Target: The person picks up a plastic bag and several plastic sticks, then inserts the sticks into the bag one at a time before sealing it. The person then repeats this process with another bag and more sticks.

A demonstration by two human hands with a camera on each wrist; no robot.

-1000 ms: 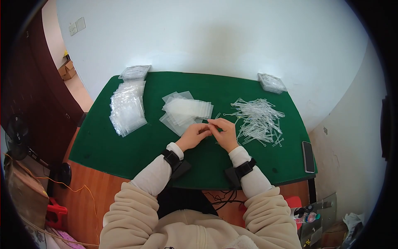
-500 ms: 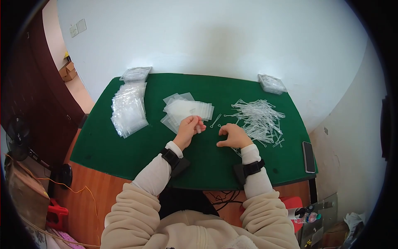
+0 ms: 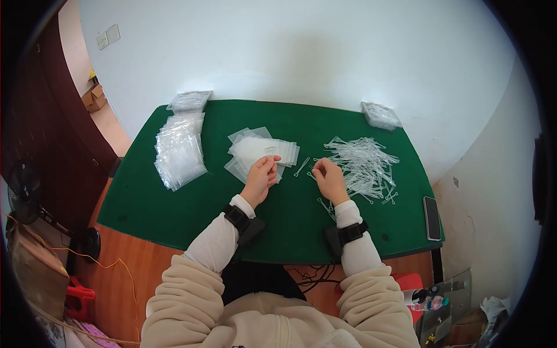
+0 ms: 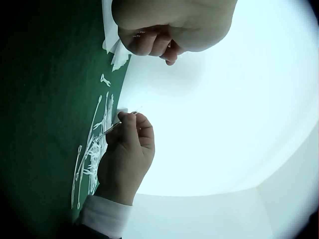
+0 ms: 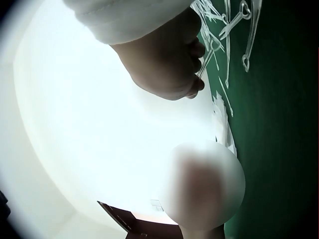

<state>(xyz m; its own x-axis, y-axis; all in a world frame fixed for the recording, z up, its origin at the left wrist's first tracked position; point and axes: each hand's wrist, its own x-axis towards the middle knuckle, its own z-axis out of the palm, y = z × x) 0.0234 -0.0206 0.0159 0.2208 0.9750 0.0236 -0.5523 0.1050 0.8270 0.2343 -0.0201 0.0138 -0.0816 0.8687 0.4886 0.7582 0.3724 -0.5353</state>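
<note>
My left hand (image 3: 260,181) is curled in front of the middle pile of clear plastic bags (image 3: 246,152). Small clear looped ends (image 3: 271,150) of plastic sticks stick out past its fingertips. To its right, my right hand (image 3: 332,182) pinches a thin clear plastic stick (image 4: 110,129) between thumb and fingers, just over the near left side of a heap of such sticks (image 3: 365,168). Each stick has a loop at one end. A few loose sticks (image 3: 301,167) lie between the hands on the green table. The left palm hides most of what it holds.
A fanned row of clear bags (image 3: 178,152) lies at the left, with a stack of filled packets (image 3: 190,101) behind it. Another packet stack (image 3: 380,116) stands at the back right. A phone (image 3: 431,218) lies near the right edge. The wall (image 3: 278,52) closes off the back.
The hands were together at the middle, then parted. My right hand moved right to the heap's near left side and now pinches a stick. My left hand drew back left, holding sticks.
</note>
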